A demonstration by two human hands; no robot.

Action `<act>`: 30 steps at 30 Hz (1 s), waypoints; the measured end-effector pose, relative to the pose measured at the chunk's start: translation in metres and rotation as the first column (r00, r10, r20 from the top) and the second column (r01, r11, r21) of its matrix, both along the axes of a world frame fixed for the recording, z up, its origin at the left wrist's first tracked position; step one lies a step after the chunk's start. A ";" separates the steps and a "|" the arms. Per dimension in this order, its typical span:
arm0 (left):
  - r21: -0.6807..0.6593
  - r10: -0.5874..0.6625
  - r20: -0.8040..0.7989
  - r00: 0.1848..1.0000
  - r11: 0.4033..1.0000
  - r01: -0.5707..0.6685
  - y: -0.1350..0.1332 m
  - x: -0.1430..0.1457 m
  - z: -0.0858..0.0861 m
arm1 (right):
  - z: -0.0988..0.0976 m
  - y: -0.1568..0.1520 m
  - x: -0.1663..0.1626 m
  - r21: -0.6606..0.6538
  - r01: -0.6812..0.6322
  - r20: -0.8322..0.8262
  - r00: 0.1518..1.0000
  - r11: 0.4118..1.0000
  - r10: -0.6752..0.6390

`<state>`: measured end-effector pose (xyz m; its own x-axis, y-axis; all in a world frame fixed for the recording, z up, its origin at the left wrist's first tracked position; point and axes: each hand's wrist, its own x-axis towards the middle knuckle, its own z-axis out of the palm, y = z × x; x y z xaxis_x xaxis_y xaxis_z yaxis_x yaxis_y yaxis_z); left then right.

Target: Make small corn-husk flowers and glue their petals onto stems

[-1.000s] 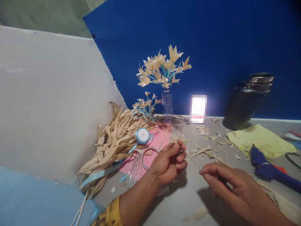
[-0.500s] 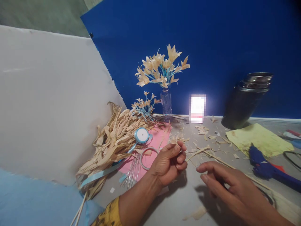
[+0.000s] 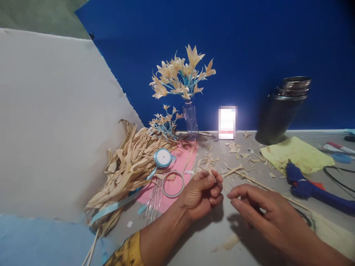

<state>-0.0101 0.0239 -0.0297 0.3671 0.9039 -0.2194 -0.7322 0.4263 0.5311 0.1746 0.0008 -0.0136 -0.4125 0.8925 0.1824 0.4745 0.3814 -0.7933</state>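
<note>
My left hand [image 3: 203, 190] is closed in a pinch at the middle of the table. Its thumb and fingers grip a small pale piece of dried husk [image 3: 210, 170], mostly hidden by the fingertips. Just to the right, my right hand [image 3: 257, 210] has its thumb and index finger drawn close together. A faint thin strand [image 3: 226, 191], wire-like, runs from the left hand's side to the right fingertips. Husk scraps [image 3: 209, 160] lie beyond the hands. Left of them are a pink sheet [image 3: 190, 157], a tape ring [image 3: 165, 191] and a bundle of thin wires [image 3: 153, 203].
Dried husks [image 3: 124, 159] are heaped at left beside a ribbon spool [image 3: 162, 157]. A bottle [image 3: 190, 120] holds husk flowers [image 3: 177, 75]. Further right are a glowing blurred screen [image 3: 227, 122], a dark flask [image 3: 280, 114], a yellow sheet [image 3: 298, 153] and a blue glue gun [image 3: 313, 190].
My right hand has come slightly nearer to my left, which keeps its pinch. The background has shifted a little left and up as the camera moved.
</note>
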 end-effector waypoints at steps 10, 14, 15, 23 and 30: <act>0.040 -0.009 -0.059 0.998 0.999 0.012 0.000 -0.001 -0.002 | 0.001 0.001 0.002 0.026 -0.012 0.035 0.999 1.000 0.011; 0.043 -0.011 -0.076 0.997 0.999 0.015 0.001 -0.001 -0.002 | 0.001 0.000 0.001 0.038 -0.011 0.042 0.999 0.999 0.010; 0.043 -0.017 -0.078 0.997 0.999 0.020 0.001 -0.001 -0.002 | 0.000 0.000 0.001 0.040 -0.012 0.043 0.999 0.999 0.011; 0.042 -0.034 -0.093 0.995 0.998 0.038 0.000 0.001 -0.002 | 0.000 0.001 0.000 0.052 -0.007 0.056 0.998 0.999 0.004; 0.038 0.028 -0.146 0.989 0.999 -0.023 0.000 0.003 -0.005 | 0.001 -0.003 -0.002 0.019 0.023 0.042 0.999 1.000 -0.024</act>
